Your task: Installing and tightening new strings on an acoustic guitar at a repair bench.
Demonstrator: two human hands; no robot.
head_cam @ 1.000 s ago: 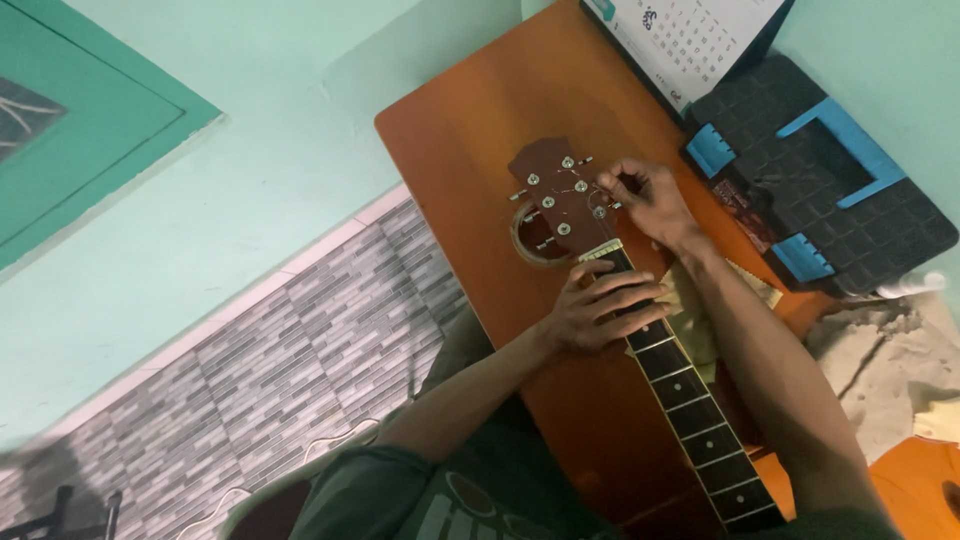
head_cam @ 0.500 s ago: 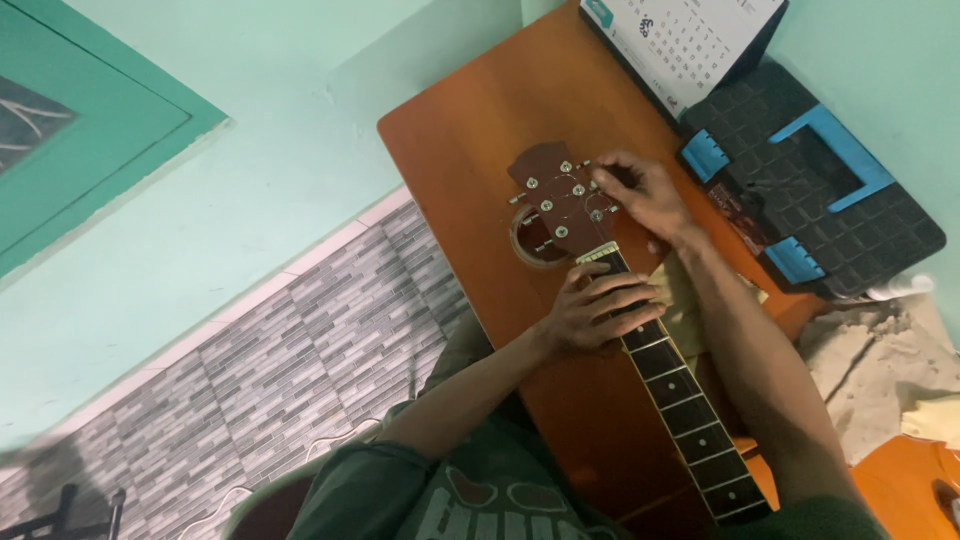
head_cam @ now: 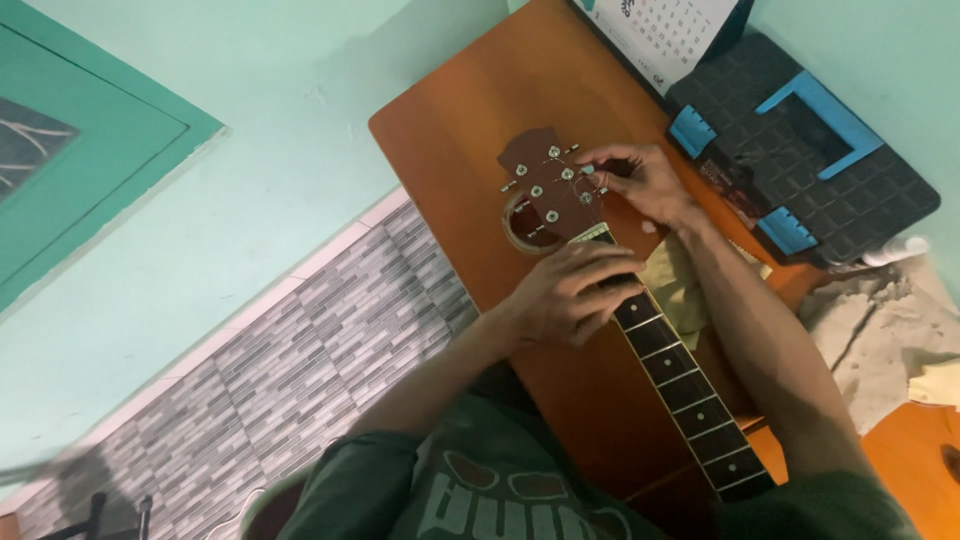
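Right hand [head_cam: 640,180] fingers pinching tuning peg [head_cam: 588,172]

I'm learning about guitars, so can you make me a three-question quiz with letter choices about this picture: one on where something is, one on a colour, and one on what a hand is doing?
1. Where is the black toolbox?
A. on the tiled floor
B. on the far end of the wooden table, beyond the guitar headstock
C. on the person's lap

2. What colour are the toolbox's latches?
A. blue
B. red
C. yellow

3. What is the left hand doing?
A. hanging off the table
B. holding a calendar
C. gripping the guitar neck just below the headstock

Answers:
1 B, since the toolbox sits on the table's far end past the headstock.
2 A, since both latches and the handle are bright blue.
3 C, since its fingers wrap over the neck by the nut, while the right hand touches the tuning pegs.
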